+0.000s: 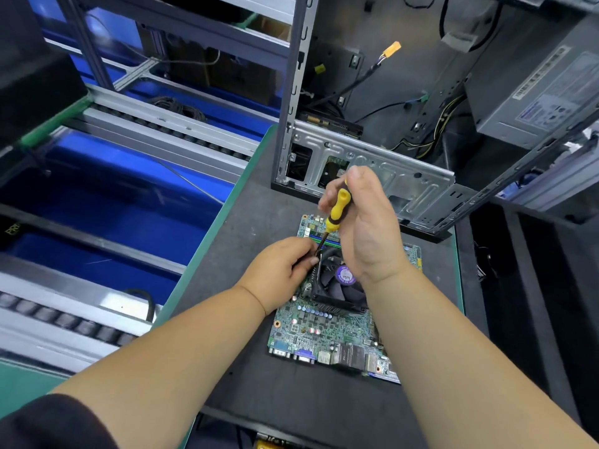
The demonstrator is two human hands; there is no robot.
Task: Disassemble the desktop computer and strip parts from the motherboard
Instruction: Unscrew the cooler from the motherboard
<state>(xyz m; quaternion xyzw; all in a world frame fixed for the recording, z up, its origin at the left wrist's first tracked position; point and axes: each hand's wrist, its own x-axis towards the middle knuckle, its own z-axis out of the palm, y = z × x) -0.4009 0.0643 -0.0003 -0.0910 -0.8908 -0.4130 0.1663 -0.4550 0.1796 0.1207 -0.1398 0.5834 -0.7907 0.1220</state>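
A green motherboard (pixel 327 328) lies flat on the dark mat, its port row facing me. A black cooler fan (pixel 337 286) with a purple round label sits on the board. My right hand (pixel 366 228) grips a yellow-and-black screwdriver (pixel 337 209) that stands nearly upright, tip down at the fan's far left corner. My left hand (pixel 282 270) rests at the fan's left edge, its fingers pinching the screwdriver's shaft near the tip. The opened computer case (pixel 382 176) stands just behind the board.
A grey power supply (pixel 544 92) and loose cables with a yellow connector (pixel 392 48) sit inside the case. A roller conveyor (pixel 168 131) with blue bins runs along the left. The green-edged mat (pixel 252 202) ends near the conveyor. A black partition (pixel 531 286) stands on the right.
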